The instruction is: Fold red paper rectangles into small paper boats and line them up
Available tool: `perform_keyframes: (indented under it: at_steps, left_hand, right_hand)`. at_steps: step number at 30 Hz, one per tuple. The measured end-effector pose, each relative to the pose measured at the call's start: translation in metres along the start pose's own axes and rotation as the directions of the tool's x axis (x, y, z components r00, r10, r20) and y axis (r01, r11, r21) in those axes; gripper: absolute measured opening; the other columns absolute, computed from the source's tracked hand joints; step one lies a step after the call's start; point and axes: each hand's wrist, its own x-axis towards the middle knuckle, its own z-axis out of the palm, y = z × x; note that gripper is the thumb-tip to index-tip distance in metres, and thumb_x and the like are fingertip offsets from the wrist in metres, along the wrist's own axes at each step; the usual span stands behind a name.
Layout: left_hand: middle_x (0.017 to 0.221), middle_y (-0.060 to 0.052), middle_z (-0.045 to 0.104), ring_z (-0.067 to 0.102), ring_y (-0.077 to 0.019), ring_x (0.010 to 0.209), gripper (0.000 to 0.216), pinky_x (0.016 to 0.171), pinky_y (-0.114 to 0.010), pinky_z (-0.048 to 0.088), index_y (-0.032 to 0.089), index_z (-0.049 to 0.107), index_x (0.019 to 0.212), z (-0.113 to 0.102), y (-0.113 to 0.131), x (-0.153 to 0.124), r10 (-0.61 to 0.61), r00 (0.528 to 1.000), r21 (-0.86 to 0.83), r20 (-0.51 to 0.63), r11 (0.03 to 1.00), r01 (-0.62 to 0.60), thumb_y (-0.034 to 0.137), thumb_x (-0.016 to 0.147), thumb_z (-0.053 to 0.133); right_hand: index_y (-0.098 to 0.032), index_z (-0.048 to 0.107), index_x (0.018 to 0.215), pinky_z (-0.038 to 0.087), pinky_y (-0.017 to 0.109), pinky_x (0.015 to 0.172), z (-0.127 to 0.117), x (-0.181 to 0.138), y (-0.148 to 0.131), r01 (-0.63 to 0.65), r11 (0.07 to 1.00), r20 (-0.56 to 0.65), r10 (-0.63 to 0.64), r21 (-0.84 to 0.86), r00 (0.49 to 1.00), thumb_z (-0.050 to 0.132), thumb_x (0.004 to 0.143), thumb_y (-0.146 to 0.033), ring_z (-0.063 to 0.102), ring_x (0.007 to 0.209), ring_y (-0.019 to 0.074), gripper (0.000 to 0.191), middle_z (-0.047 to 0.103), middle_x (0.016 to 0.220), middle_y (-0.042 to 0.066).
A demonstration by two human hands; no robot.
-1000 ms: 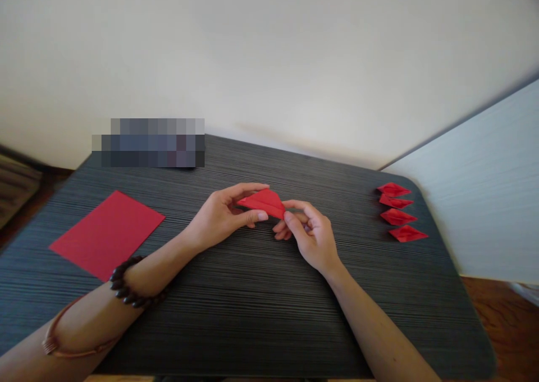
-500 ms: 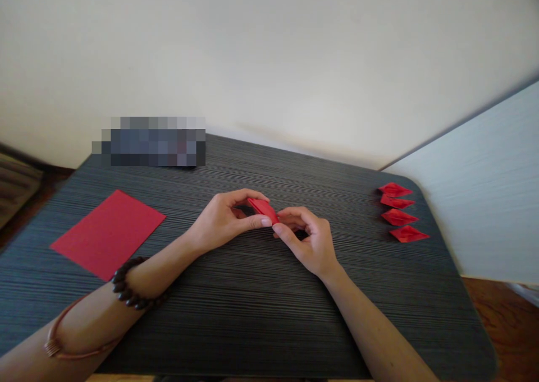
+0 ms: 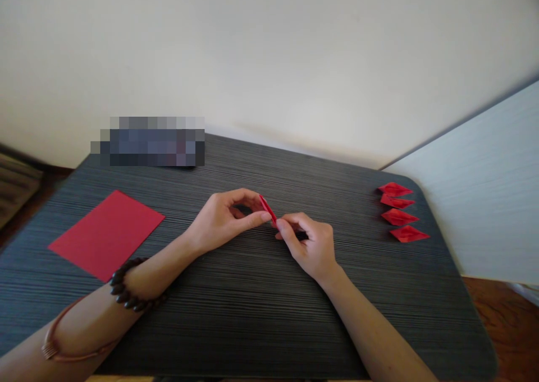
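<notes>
A small folded piece of red paper (image 3: 266, 207) is held just above the middle of the dark striped table (image 3: 252, 314), turned nearly edge-on so only a thin strip shows. My left hand (image 3: 223, 219) pinches its left side between thumb and fingers. My right hand (image 3: 309, 244) pinches its lower right end with curled fingers. A bead bracelet and a thin bangle sit on my left forearm.
A flat red sheet of paper (image 3: 107, 233) lies on the table at the left. Several finished red folded pieces (image 3: 400, 212) lie in a column near the table's right edge. A blurred dark object (image 3: 151, 143) rests at the back left. A pale panel (image 3: 484, 191) stands to the right.
The red folded piece has been turned and pressed flatter, from a broad triangle to a thin edge-on strip. Both hands have closed tighter around it and stayed in place.
</notes>
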Motion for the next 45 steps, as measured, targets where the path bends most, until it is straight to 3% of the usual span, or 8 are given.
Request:
perform_keyframes:
  at_steps: [7,15,22,30,37,45]
  left_hand:
    - [0.098,-0.003,0.070,0.065,-0.0168,0.088,0.025,0.067,-0.022,0.054,0.019,0.067,0.095,0.002,0.001,-0.001,0.010,1.000,0.046,0.017,0.999,-0.010,0.039,0.082,0.060]
    - [0.099,-0.005,0.069,0.065,-0.0169,0.088,0.027,0.071,-0.024,0.056,0.016,0.063,0.099,0.005,0.003,-0.006,0.052,0.999,0.105,-0.005,0.993,-0.051,0.035,0.081,0.060]
    - [0.092,-0.004,0.070,0.066,-0.0152,0.078,0.027,0.071,-0.026,0.057,0.015,0.062,0.098,0.008,0.004,-0.007,0.079,0.997,0.153,-0.018,0.985,-0.075,0.036,0.079,0.061]
    - [0.100,-0.005,0.070,0.067,-0.0168,0.087,0.035,0.072,-0.026,0.057,0.016,0.057,0.112,0.009,0.003,-0.008,0.114,0.993,0.182,-0.021,0.977,-0.108,0.033,0.081,0.057]
    - [0.103,-0.003,0.070,0.067,-0.0165,0.078,0.044,0.075,-0.031,0.054,0.020,0.047,0.125,0.013,0.004,-0.011,0.098,0.995,0.371,-0.022,0.925,-0.083,0.027,0.081,0.053]
    - [0.101,-0.003,0.070,0.067,-0.0158,0.081,0.036,0.076,-0.027,0.053,0.018,0.053,0.116,0.010,0.004,-0.010,0.113,0.994,0.301,0.008,0.947,-0.110,0.032,0.083,0.053]
  right_hand:
    - [-0.016,0.064,0.081,0.044,0.018,0.052,0.000,0.000,-0.001,0.144,0.977,-0.012,-0.148,-0.159,0.989,0.053,0.088,-0.022,0.063,0.050,0.0079,0.015,0.068,0.060,-0.002]
    - [-0.017,0.064,0.076,0.038,0.023,0.050,0.003,0.003,-0.004,0.228,0.867,-0.019,-0.263,-0.444,0.965,0.054,0.085,-0.022,0.057,0.046,0.0086,0.014,0.064,0.057,-0.004]
    - [-0.019,0.062,0.068,0.038,0.023,0.054,0.004,0.004,-0.006,0.227,0.857,0.036,-0.238,-0.462,0.971,0.054,0.084,-0.022,0.058,0.050,0.0100,0.019,0.064,0.056,-0.002]
    - [-0.019,0.060,0.065,0.036,0.024,0.051,0.004,0.004,-0.006,0.187,0.861,-0.003,-0.213,-0.474,0.977,0.053,0.084,-0.022,0.056,0.046,0.0098,0.020,0.064,0.055,-0.002]
    - [-0.018,0.059,0.062,0.034,0.024,0.051,0.009,0.002,-0.006,0.239,0.844,0.023,-0.261,-0.481,0.965,0.054,0.084,-0.020,0.056,0.045,0.0099,0.022,0.065,0.055,-0.002]
    - [-0.019,0.059,0.063,0.036,0.024,0.051,0.008,0.001,-0.005,0.233,0.858,0.038,-0.243,-0.458,0.969,0.053,0.085,-0.019,0.059,0.048,0.0098,0.023,0.066,0.056,-0.002]
